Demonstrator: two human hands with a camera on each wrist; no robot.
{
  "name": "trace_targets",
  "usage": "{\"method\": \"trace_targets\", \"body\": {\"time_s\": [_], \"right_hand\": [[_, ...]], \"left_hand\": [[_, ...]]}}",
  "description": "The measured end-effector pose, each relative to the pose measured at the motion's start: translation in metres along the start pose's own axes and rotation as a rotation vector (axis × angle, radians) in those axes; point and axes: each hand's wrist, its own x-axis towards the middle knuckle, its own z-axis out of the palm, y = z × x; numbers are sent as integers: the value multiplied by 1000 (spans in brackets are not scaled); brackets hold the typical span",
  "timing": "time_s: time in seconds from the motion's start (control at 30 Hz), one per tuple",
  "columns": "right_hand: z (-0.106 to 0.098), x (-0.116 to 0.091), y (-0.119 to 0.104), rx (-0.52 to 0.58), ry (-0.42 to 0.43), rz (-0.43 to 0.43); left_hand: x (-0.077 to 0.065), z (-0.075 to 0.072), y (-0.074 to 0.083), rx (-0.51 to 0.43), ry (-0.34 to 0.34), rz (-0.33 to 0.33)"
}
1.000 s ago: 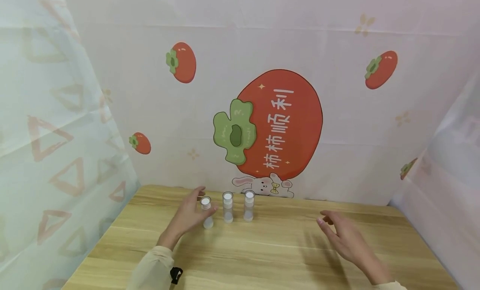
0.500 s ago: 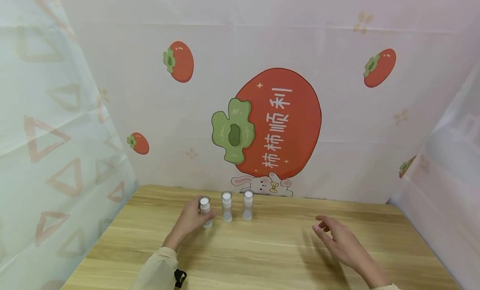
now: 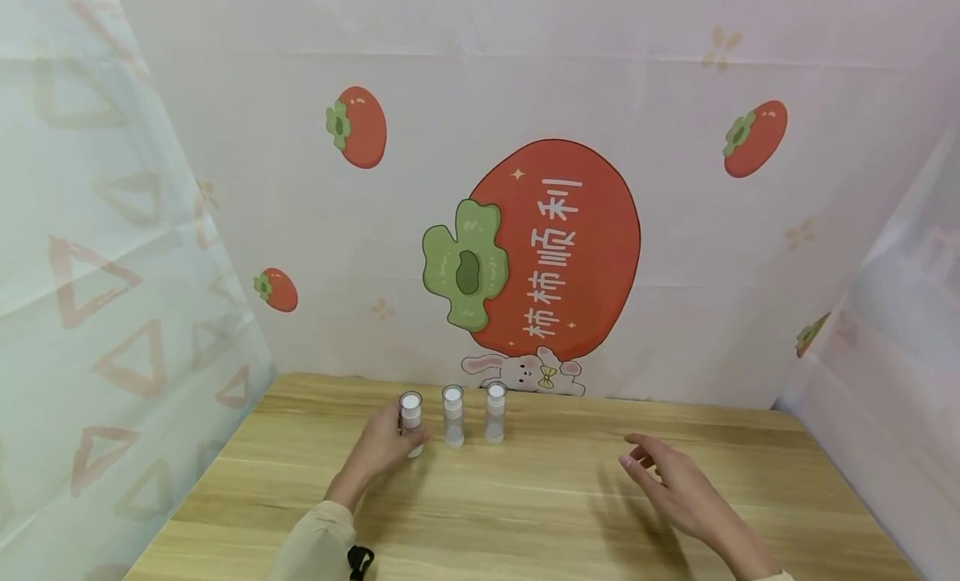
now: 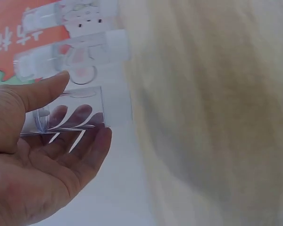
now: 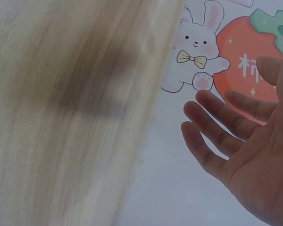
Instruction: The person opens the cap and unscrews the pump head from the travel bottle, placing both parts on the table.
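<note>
Three small clear cylindrical bottles with white tops and white bases stand upright in a row near the back of the wooden table. My left hand [image 3: 377, 449] grips the leftmost bottle [image 3: 410, 413], thumb in front and fingers curled behind. In the left wrist view the fingers show through the clear wall of this bottle [image 4: 95, 104]. To its right stand the middle bottle [image 3: 453, 421] and the right bottle [image 3: 495, 418], both untouched. Over the right half of the table, my right hand [image 3: 675, 487] hovers with relaxed, slightly bent fingers and nothing in them.
The wooden table [image 3: 525, 514] meets a white cloth backdrop [image 3: 675, 331] printed with red persimmons and a rabbit. Side cloths [image 3: 172, 339] close in the left and right. A black strap [image 3: 360, 560] hangs by the left sleeve [image 3: 315, 535].
My left hand has closed its fingers and thumb around the leftmost bottle. The right hand has drifted slightly left, still holding nothing. The other bottles have stayed in place.
</note>
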Motion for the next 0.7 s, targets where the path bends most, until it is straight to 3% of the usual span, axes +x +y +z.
{"method": "trace_targets", "body": {"time_s": [0.37, 0.53, 0.7], "right_hand": [[3, 0, -18, 19, -6, -42], [4, -1, -32, 44, -19, -86], [6, -1, -45, 92, -64, -142]], "left_hand": [[-11, -7, 45, -59, 3, 95], [-16, 0, 65, -39, -18, 189], [-23, 15, 80, 3, -103, 276]]}}
